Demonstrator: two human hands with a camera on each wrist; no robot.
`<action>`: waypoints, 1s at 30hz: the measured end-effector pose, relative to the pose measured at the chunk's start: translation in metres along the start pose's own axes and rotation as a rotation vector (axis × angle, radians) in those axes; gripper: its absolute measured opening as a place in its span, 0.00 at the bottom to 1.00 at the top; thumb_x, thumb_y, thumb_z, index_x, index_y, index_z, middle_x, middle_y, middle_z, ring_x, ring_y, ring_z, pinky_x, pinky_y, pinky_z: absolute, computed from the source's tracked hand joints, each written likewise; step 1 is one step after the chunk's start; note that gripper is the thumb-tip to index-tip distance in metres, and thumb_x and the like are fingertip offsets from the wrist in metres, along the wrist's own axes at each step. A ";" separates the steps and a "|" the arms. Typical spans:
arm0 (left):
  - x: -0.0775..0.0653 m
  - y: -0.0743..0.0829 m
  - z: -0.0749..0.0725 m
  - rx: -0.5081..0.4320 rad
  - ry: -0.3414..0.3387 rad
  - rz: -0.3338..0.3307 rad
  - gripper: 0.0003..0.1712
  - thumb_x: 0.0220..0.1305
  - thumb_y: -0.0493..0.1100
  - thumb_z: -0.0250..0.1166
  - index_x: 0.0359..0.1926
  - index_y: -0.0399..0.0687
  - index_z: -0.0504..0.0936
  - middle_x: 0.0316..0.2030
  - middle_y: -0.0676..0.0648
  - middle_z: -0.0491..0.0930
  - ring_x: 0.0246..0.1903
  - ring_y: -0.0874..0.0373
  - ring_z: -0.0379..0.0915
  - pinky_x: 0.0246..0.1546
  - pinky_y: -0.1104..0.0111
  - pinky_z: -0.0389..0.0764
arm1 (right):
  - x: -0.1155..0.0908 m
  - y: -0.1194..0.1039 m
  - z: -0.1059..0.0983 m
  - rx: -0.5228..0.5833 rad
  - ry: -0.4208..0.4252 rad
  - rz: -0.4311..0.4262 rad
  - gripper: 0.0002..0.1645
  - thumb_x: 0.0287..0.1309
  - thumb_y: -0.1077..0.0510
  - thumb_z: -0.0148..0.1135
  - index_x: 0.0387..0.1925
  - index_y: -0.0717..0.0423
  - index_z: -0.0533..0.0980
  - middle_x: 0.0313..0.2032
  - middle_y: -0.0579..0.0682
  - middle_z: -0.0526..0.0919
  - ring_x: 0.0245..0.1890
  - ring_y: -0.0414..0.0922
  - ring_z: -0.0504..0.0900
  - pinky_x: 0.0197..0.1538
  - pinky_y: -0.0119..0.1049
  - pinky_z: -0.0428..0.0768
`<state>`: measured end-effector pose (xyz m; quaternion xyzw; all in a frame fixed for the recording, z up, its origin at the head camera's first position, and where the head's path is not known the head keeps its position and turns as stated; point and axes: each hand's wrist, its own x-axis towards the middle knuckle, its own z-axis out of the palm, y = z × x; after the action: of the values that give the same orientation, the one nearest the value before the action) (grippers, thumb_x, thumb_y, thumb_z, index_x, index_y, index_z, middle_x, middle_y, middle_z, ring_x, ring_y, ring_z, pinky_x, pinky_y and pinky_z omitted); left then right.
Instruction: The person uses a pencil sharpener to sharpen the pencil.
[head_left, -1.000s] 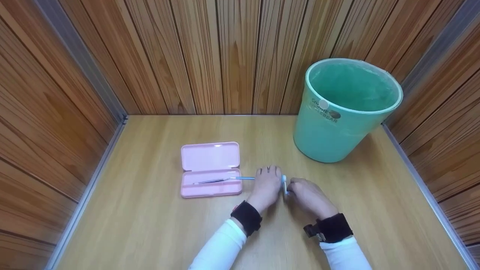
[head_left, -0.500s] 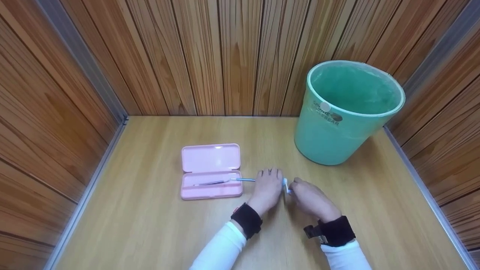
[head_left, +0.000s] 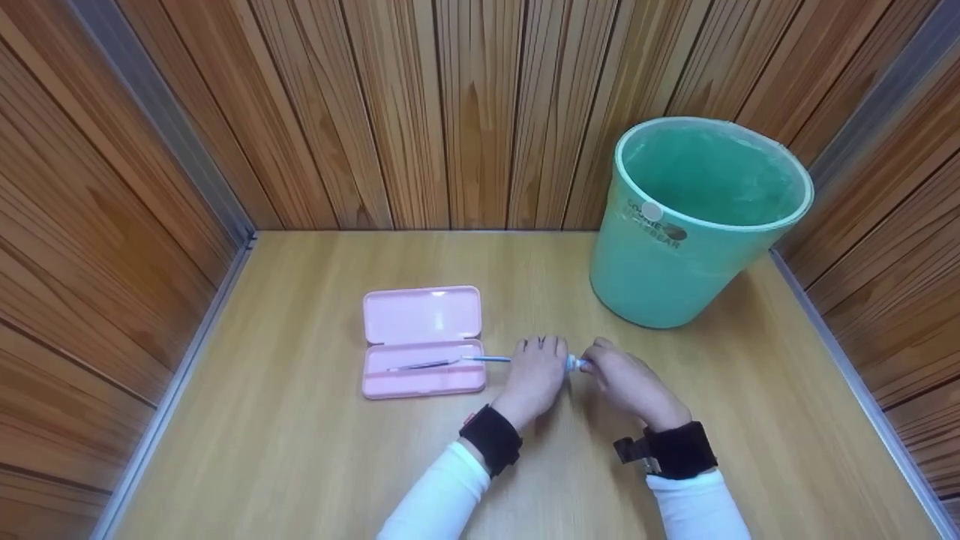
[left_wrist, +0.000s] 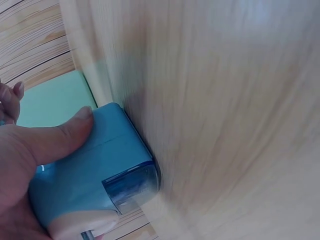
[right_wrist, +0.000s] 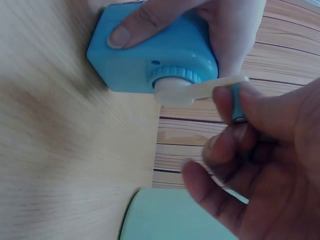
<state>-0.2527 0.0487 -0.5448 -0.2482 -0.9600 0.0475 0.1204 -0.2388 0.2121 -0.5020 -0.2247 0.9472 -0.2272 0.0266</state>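
Note:
My left hand (head_left: 536, 373) holds a blue crank pencil sharpener (left_wrist: 95, 160) down on the table, its thumb across the sharpener's side. From the sharpener's pale front a slim pencil (head_left: 491, 358) sticks out leftward; in the head view it lines up with a thin, dark-and-silver stick (head_left: 427, 365) over the pink pencil case. On the opposite side, my right hand (head_left: 630, 381) pinches the blue knob of the white crank handle (right_wrist: 212, 87) between thumb and index finger. In the head view my left hand hides most of the sharpener.
The pink pencil case (head_left: 420, 313) lies with its lid up, left of my hands. A green bin (head_left: 660, 277) with a liner stands at the back right. Wood-panelled walls (head_left: 480, 112) edge the wooden table (head_left: 300, 450) at the back and both sides.
The crank handle has turned, from hanging toward me to pointing more level with the sharpener, and my right hand has risen slightly with it. My left hand stays in place.

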 end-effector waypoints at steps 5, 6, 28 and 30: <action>0.001 -0.002 -0.001 -0.053 -0.051 0.003 0.22 0.70 0.45 0.58 0.62 0.43 0.71 0.50 0.46 0.76 0.46 0.51 0.74 0.46 0.61 0.75 | 0.006 0.006 -0.001 0.014 0.048 -0.008 0.07 0.69 0.61 0.56 0.38 0.60 0.79 0.32 0.44 0.73 0.32 0.41 0.76 0.36 0.39 0.79; 0.001 -0.002 -0.001 -0.063 -0.063 0.003 0.23 0.70 0.45 0.58 0.62 0.43 0.71 0.51 0.46 0.76 0.47 0.51 0.74 0.47 0.61 0.75 | 0.008 0.008 -0.002 0.017 0.050 -0.005 0.08 0.69 0.60 0.56 0.39 0.59 0.79 0.32 0.44 0.73 0.32 0.42 0.77 0.37 0.39 0.79; 0.004 -0.001 0.002 -0.122 -0.102 -0.015 0.23 0.69 0.47 0.60 0.61 0.45 0.71 0.52 0.46 0.76 0.50 0.49 0.74 0.50 0.57 0.75 | 0.032 0.025 0.003 0.083 0.054 0.073 0.15 0.73 0.56 0.51 0.47 0.58 0.80 0.42 0.54 0.85 0.45 0.53 0.83 0.51 0.50 0.78; 0.004 -0.001 0.002 -0.124 -0.107 -0.014 0.23 0.69 0.46 0.60 0.61 0.45 0.71 0.52 0.46 0.76 0.49 0.49 0.74 0.49 0.57 0.74 | 0.034 0.027 0.006 0.085 0.050 0.091 0.15 0.73 0.56 0.50 0.47 0.57 0.80 0.43 0.54 0.85 0.46 0.53 0.83 0.51 0.50 0.77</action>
<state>-0.2569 0.0497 -0.5457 -0.2453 -0.9680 0.0001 0.0536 -0.2796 0.2160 -0.5171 -0.1741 0.9463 -0.2715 0.0226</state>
